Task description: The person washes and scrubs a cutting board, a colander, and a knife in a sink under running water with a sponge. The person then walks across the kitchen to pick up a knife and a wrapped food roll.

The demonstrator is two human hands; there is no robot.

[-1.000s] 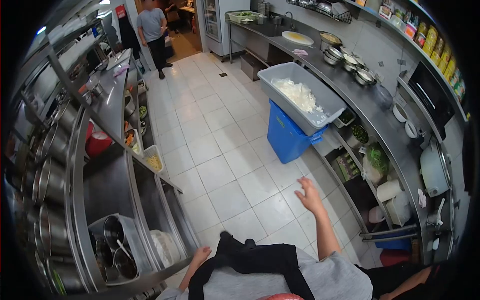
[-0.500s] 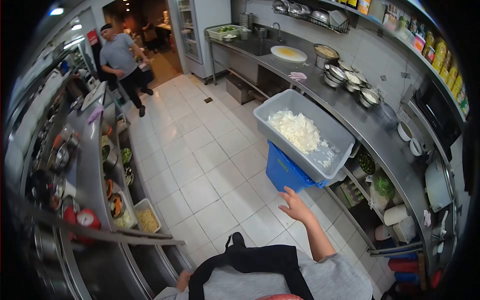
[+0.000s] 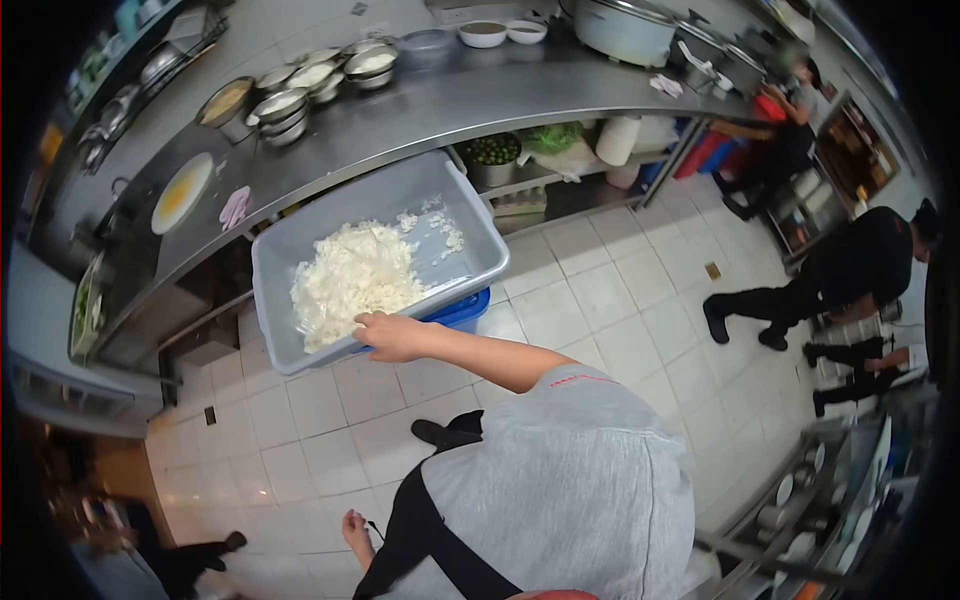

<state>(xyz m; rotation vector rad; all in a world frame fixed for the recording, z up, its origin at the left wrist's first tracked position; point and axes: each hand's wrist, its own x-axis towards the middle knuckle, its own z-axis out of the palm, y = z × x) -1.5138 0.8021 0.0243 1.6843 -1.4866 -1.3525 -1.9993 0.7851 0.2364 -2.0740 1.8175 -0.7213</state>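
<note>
My right hand [image 3: 392, 336] reaches over the near rim of a large grey tub [image 3: 475, 262], its fingers bent over that edge beside the white contents. Inside lies a heap of white crumbly food [image 3: 350, 285], with what looks like clear plastic on part of it. Smaller bits are scattered toward the tub's right end. Beneath it, part of a blue bin [image 3: 465, 308] shows. My left hand [image 3: 357, 533] hangs low beside my black apron, fingers loosely bent and apart, with nothing visible in it. A thin dark cord shows close by.
Behind the tub runs a steel counter [image 3: 420, 118] with metal bowls [image 3: 283, 112], a stained white plate [image 3: 183, 194], a pink cloth [image 3: 235, 207] and a big pot [image 3: 625, 30]. Several people are around, one in black [image 3: 850, 265] at right. The floor is white tile [image 3: 590, 270].
My view has swung to the right, bringing more people into sight. My right hand, stretched open beside the tub before, is now on its rim. My left hand shows more fully.
</note>
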